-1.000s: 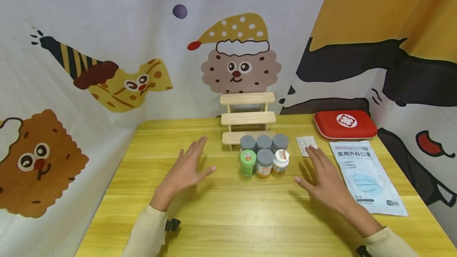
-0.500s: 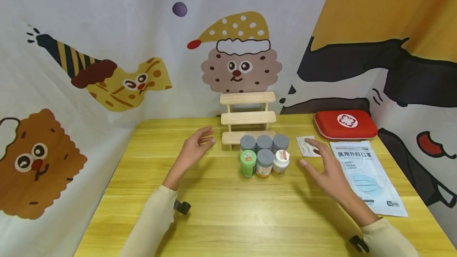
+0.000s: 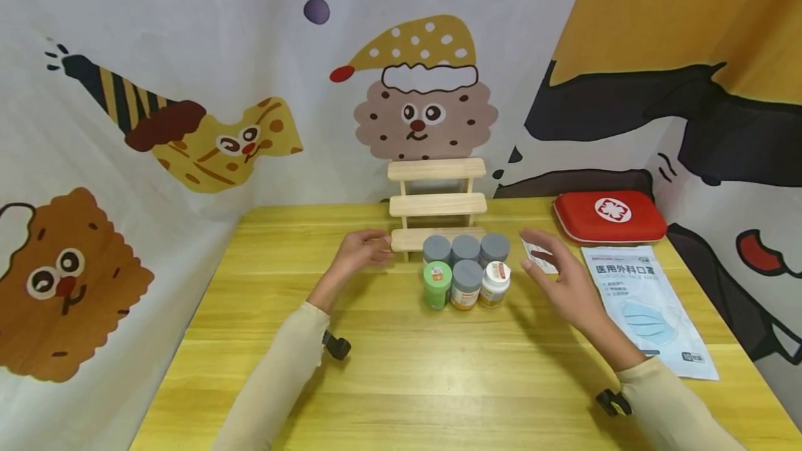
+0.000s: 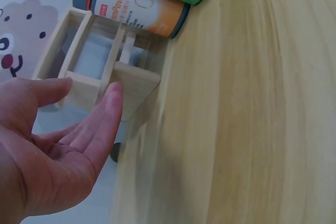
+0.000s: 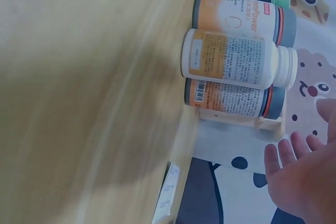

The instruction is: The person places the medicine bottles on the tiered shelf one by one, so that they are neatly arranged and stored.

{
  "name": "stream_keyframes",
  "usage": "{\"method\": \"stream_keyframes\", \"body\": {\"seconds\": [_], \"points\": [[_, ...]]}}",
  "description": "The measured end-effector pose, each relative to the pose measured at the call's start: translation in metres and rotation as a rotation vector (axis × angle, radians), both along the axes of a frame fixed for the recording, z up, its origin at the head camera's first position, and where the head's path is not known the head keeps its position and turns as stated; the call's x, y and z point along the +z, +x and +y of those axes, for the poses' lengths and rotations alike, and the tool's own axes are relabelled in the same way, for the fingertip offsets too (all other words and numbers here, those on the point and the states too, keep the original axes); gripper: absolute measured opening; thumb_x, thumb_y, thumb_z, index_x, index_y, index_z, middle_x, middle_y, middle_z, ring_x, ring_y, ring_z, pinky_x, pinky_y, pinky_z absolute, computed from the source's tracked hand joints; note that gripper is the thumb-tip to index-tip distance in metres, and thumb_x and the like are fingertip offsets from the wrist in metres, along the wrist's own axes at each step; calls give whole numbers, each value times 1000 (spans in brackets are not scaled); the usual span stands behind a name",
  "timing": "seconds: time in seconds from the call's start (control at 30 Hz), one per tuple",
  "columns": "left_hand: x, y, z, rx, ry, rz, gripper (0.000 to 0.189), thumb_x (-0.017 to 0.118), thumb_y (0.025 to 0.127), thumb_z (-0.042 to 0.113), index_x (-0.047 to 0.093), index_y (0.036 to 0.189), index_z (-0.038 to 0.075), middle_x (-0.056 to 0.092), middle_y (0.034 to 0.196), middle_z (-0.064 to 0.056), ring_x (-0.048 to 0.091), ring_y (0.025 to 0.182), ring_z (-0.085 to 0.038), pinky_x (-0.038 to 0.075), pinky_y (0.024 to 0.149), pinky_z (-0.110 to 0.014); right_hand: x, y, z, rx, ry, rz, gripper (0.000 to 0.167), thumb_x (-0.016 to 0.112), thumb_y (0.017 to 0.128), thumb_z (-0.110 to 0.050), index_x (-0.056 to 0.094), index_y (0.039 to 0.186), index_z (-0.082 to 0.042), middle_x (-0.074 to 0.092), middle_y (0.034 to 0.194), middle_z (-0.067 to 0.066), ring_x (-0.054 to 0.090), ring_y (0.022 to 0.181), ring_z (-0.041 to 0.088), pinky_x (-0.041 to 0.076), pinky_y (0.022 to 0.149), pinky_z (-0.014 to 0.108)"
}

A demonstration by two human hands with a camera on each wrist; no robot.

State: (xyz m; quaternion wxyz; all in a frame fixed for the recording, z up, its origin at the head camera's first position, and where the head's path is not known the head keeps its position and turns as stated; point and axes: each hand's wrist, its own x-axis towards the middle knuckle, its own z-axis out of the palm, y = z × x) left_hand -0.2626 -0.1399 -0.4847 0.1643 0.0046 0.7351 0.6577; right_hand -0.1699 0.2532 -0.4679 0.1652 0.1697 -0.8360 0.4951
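A three-step wooden rack (image 3: 437, 204) stands at the back of the table. My left hand (image 3: 360, 252) is at the left end of its lowest step, fingertips right at the wood, thumb and fingers apart in the left wrist view. In front of the rack, several bottles stand in two rows: a green one (image 3: 437, 287), a white one (image 3: 495, 286) and others with grey lids, one an orange-and-white bottle (image 3: 466, 291). To their right my right hand (image 3: 569, 287) hovers with loosely bent fingers, holding nothing. It partly hides a small flat white printed packet (image 5: 167, 195).
A red first-aid case (image 3: 610, 217) lies at the back right. Before it is a surgical face mask pouch (image 3: 651, 319), partly overlapped by my right wrist in the head view. A patterned cloth (image 3: 301, 40) hangs behind the wooden table (image 3: 401, 381).
My left hand has moved right and forward to the rack's lowest step. My right hand's fingers have bent and moved slightly left. The bottles have not moved.
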Motion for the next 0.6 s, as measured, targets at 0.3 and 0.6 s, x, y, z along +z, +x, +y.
{"method": "stream_keyframes", "body": {"seconds": [0.3,0.6], "points": [[-8,-8,10,24,46,-74,47,68,103,9,55,143,-13,69,130,-33,78,106,-38,68,94,-44,3,-16,-3,61,-13,-71,53,67,102,0,52,153,-7,60,150,19,53,135,-4,51,112,12],[-14,-7,7,63,76,-113,42,71,102,10,61,139,-8,75,122,-26,81,97,-23,70,90,-37,5,-24,-6,116,70,-98,54,63,103,3,51,155,-6,55,156,18,51,144,29,46,115,10]]}}
